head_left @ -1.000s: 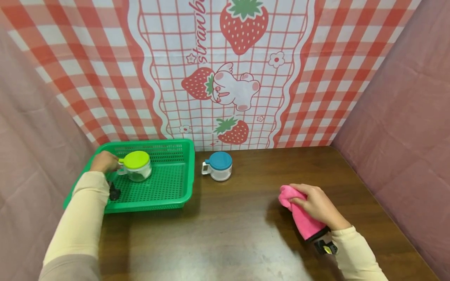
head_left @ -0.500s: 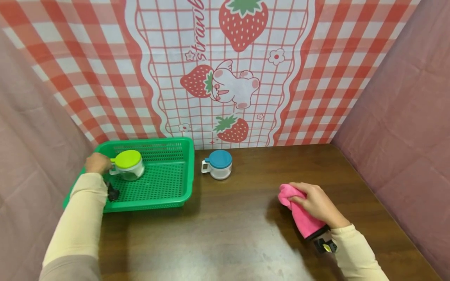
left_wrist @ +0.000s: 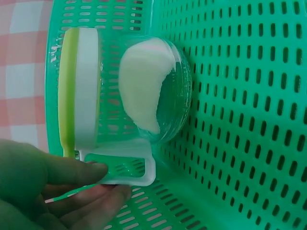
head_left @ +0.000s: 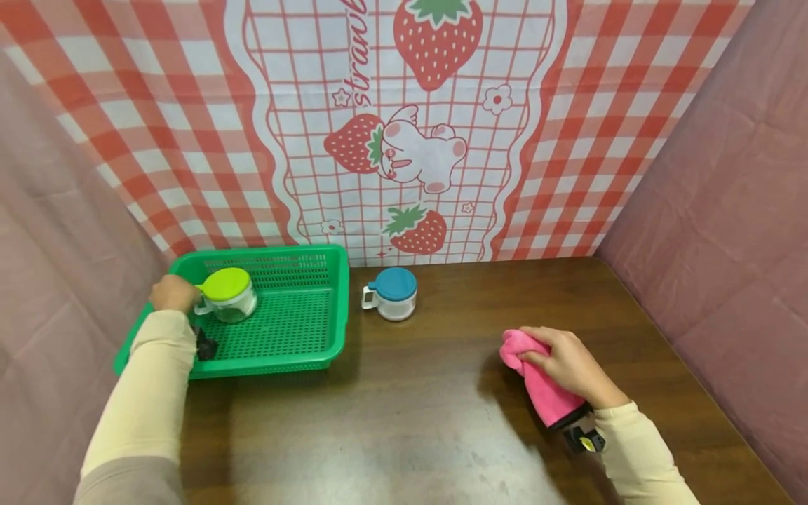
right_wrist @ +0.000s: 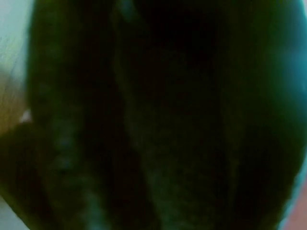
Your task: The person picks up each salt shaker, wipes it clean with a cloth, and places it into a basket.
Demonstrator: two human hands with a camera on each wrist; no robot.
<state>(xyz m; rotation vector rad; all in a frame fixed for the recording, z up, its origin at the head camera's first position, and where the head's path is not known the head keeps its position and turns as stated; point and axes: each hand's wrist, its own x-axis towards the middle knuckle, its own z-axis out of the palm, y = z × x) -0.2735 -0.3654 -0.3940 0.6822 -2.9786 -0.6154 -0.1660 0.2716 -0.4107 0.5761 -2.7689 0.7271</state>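
Observation:
Inside the left part of the green basket (head_left: 338, 308) is a clear seasoning jar (head_left: 231, 306) with a lime-green lid, upright. My left hand (head_left: 174, 293) pinches its white side handle (left_wrist: 149, 165). In the left wrist view, white powder (left_wrist: 144, 84) shows through the jar wall. Far to the right, my right hand (head_left: 568, 363) grips a bunched pink cloth (head_left: 544, 393) with a dark edge, at the table. The right wrist view is mostly blocked by something dark and blurred, and tells little.
A second jar (head_left: 394, 294) with a blue lid and white handle stands on the brown wooden table (head_left: 404, 407), just right of the basket. A checked strawberry-print cloth (head_left: 416, 161) hangs behind. Pink fabric (head_left: 713, 231) hangs at both sides.
My left hand and the green-lidded jar have shifted left within the basket, mostly in the first half second. My right hand and the pink cloth have stayed in place.

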